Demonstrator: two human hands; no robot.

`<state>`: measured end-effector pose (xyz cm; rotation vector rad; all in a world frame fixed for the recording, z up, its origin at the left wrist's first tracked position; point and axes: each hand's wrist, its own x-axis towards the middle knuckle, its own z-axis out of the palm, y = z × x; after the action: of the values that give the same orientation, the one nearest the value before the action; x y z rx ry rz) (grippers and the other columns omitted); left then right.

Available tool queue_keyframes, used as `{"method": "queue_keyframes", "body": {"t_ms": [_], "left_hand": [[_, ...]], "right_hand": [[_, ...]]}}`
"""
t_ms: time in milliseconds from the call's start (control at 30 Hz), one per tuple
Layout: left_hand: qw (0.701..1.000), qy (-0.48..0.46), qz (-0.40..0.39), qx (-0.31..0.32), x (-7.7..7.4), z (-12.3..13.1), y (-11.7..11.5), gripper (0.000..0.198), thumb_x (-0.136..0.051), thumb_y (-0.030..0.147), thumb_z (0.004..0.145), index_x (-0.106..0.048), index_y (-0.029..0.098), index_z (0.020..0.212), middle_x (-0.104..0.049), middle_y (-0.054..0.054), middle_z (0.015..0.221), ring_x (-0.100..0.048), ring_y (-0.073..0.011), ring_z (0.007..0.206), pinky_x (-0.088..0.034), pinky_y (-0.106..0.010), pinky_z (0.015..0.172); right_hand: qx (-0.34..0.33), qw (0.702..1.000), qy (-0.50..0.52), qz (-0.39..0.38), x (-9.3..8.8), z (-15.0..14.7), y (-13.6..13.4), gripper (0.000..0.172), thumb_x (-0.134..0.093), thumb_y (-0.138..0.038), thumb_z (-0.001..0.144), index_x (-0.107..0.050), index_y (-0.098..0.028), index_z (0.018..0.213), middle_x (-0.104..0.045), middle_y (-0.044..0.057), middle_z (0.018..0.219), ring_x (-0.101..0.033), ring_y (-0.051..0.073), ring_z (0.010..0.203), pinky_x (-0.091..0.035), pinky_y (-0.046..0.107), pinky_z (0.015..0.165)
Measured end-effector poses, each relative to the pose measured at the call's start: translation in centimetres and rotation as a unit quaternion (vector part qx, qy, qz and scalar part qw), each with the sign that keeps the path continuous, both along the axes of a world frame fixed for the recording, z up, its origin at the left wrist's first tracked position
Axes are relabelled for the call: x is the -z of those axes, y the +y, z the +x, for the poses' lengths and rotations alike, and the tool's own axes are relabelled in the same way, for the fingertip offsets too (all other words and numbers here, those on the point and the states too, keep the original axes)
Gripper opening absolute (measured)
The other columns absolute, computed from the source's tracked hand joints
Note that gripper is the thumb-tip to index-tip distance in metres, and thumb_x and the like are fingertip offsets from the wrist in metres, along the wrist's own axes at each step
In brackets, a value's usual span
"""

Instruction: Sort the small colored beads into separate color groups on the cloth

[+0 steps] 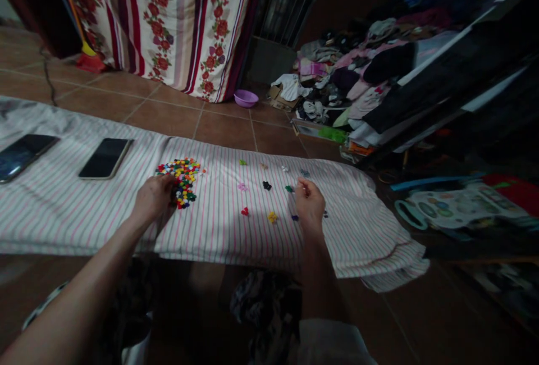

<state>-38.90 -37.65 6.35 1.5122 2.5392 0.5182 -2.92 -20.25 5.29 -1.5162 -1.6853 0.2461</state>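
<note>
My left hand (155, 196) rests at the left edge of a mixed heap of small coloured beads (185, 171), fingers curled down at it; what they grip is hidden. My right hand (310, 203) hovers over the sorted groups with thumb and forefinger pinched, and anything between them is too small to make out. Just left of its fingertips lie green beads (288, 188). Around it sit little groups by colour: black (266, 185), pink (243, 187), red (245, 211), yellow (272, 217), dark blue (295, 218), white (285, 168), lime green (243, 162), beige (263, 166) and grey-blue (305, 173).
A striped cloth (210, 236) covers the low table. Two phones (106, 158) lie at its left. Beyond are a floral curtain (177, 22), a purple basin (246, 98) and a heap of clothes (337, 67). A patterned board (458, 208) is at right.
</note>
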Motion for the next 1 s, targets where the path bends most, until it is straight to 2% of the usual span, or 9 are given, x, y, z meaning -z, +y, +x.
{"method": "queue_keyframes", "body": {"t_ms": [133,233,333,433,600,767,900,1000], "left_hand": [[1.0,-0.009,0.013,-0.024,0.1,-0.2,-0.1,0.04,-0.037,0.03,0.092,-0.069,0.023,0.116,-0.074,-0.008,0.102,-0.066,-0.0202,0.098,-0.046,-0.027,0.078],[0.999,-0.022,0.012,-0.04,0.0,-0.4,-0.2,0.039,-0.04,0.032,0.091,-0.069,0.024,0.116,-0.074,-0.008,0.101,-0.067,-0.0205,0.095,-0.045,-0.027,0.076],[0.998,-0.044,0.014,-0.045,-0.2,-0.6,-0.3,0.037,-0.043,0.031,0.09,-0.069,0.023,0.116,-0.074,-0.009,0.104,-0.067,-0.0211,0.095,-0.046,-0.027,0.076],[0.994,-0.084,0.031,-0.057,-0.4,-0.7,-0.4,0.035,-0.047,0.029,0.088,-0.07,0.022,0.114,-0.074,-0.009,0.104,-0.067,-0.0209,0.096,-0.047,-0.027,0.078],[0.966,-0.226,0.094,-0.079,0.4,-1.3,-0.4,0.031,-0.052,0.028,0.083,-0.07,0.022,0.107,-0.075,-0.004,0.096,-0.068,-0.0179,0.087,-0.049,-0.027,0.078],[0.897,-0.394,0.186,-0.081,2.0,-2.1,-0.1,0.035,-0.065,0.044,0.071,-0.069,0.017,0.093,-0.07,-0.002,0.076,-0.063,-0.0163,0.068,-0.05,-0.029,0.068],[0.841,-0.487,0.224,-0.076,2.1,-2.2,-0.1,0.045,-0.074,0.051,0.058,-0.068,0.016,0.086,-0.066,-0.002,0.073,-0.059,-0.014,0.065,-0.048,-0.029,0.065],[0.821,-0.515,0.234,-0.079,1.7,-2.0,-0.2,0.047,-0.077,0.049,0.053,-0.068,0.015,0.084,-0.066,-0.001,0.073,-0.058,-0.0124,0.064,-0.047,-0.028,0.064]], "right_hand": [[-0.164,0.986,0.005,0.002,-0.8,-7.9,-2.7,0.031,-0.046,-0.029,0.088,-0.07,-0.017,0.103,-0.069,0.009,0.095,-0.062,0.019,0.084,-0.05,0.03,0.082],[-0.301,0.953,-0.021,-0.007,-0.8,-12.7,-5.5,0.03,-0.045,-0.026,0.091,-0.07,-0.019,0.106,-0.067,0.007,0.094,-0.061,0.017,0.082,-0.049,0.028,0.08],[-0.392,0.918,-0.059,-0.035,-0.2,-16.1,-7.9,0.026,-0.047,-0.022,0.093,-0.07,-0.022,0.104,-0.065,0.005,0.097,-0.061,0.016,0.089,-0.048,0.027,0.084],[-0.448,0.885,-0.103,-0.074,0.3,-18.4,-9.4,0.021,-0.051,-0.022,0.094,-0.071,-0.023,0.101,-0.062,0.003,0.099,-0.06,0.015,0.092,-0.046,0.025,0.086],[-0.464,0.862,-0.172,-0.108,0.6,-21.0,-10.2,0.022,-0.052,-0.022,0.095,-0.072,-0.027,0.104,-0.059,0.002,0.101,-0.059,0.014,0.094,-0.046,0.023,0.082],[-0.431,0.871,-0.207,-0.111,0.5,-22.4,-9.8,0.025,-0.05,-0.021,0.096,-0.072,-0.027,0.105,-0.06,0.004,0.101,-0.059,0.016,0.095,-0.047,0.025,0.082],[-0.418,0.876,-0.216,-0.109,0.6,-22.6,-9.4,0.023,-0.053,-0.021,0.094,-0.073,-0.025,0.105,-0.061,0.004,0.1,-0.059,0.016,0.094,-0.046,0.025,0.083],[-0.413,0.878,-0.215,-0.113,0.7,-22.5,-9.3,0.023,-0.053,-0.022,0.094,-0.073,-0.024,0.106,-0.062,0.004,0.101,-0.059,0.016,0.095,-0.045,0.025,0.084]]}}
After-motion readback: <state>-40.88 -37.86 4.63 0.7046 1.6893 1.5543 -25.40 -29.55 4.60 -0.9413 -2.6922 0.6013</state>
